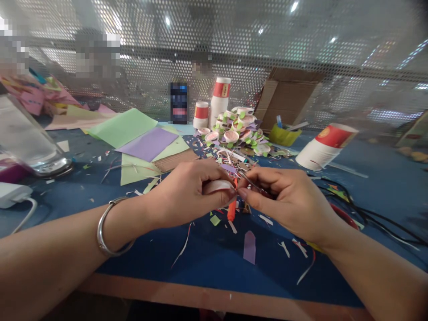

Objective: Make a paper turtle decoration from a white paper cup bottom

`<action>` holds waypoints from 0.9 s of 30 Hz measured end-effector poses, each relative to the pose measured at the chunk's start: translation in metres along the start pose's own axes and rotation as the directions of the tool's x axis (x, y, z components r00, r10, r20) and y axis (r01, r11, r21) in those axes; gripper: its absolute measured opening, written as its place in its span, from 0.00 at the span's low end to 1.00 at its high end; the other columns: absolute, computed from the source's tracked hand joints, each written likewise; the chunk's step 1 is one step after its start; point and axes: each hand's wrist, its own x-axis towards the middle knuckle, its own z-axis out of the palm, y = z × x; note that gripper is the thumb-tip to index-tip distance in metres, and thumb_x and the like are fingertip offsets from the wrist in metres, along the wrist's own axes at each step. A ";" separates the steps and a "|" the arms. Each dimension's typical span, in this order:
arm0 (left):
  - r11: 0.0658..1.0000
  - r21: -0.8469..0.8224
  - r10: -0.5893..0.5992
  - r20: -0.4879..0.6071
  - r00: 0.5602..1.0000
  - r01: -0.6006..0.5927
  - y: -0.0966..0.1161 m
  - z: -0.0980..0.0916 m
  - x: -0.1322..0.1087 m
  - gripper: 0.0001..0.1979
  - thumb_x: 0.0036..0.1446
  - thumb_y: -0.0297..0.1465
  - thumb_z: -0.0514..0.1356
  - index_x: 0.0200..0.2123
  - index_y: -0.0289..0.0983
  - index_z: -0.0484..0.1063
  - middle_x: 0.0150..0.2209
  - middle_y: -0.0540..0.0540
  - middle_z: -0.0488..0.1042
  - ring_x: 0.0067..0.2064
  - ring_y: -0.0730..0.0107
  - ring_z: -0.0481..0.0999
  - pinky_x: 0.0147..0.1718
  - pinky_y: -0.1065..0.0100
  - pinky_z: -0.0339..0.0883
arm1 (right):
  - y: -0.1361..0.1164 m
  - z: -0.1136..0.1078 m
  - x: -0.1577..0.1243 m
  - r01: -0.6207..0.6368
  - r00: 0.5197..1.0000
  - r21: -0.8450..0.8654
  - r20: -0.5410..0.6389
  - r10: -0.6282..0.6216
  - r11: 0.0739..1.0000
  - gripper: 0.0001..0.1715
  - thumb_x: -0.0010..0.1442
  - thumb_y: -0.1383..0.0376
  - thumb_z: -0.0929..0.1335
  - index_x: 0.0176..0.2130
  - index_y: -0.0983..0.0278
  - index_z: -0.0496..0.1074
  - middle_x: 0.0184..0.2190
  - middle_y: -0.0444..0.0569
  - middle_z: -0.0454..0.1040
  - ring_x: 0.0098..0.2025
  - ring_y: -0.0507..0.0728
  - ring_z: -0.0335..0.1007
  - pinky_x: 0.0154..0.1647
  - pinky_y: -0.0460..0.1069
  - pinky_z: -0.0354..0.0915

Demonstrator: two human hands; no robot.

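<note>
My left hand (187,189) is closed around a white curved paper piece (218,185), which looks like part of a paper cup. The thumb and fingers of my right hand (287,200) are pinched at the edge of that piece, the fingertips of both hands nearly meeting. A thin dark tool (253,183) lies in the right hand's grip, its kind mostly hidden by the fingers. Under the hands is an orange-red marker (231,210), among paper scraps. A purple paper tab (249,248) lies nearer the table's front edge.
Behind the hands stands a pile of small decorated paper cup pieces (230,136). Stacked paper cups (220,100) rise at the back, with another stack (324,147) leaning right. Coloured sheets (123,127) and a clear glass (36,138) are left; black cables (354,205) lie right.
</note>
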 end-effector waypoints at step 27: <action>0.919 -0.348 -0.089 0.274 0.957 0.185 -0.002 0.000 0.002 0.09 0.61 0.32 0.59 0.39 0.33 0.77 0.34 0.48 0.77 0.35 0.71 0.72 0.33 0.72 0.64 | -0.006 0.000 -0.003 -0.021 0.994 0.106 0.105 0.010 0.994 0.09 0.59 0.68 0.68 0.27 0.63 0.67 0.22 0.38 0.58 0.24 0.48 0.52 0.23 0.45 0.51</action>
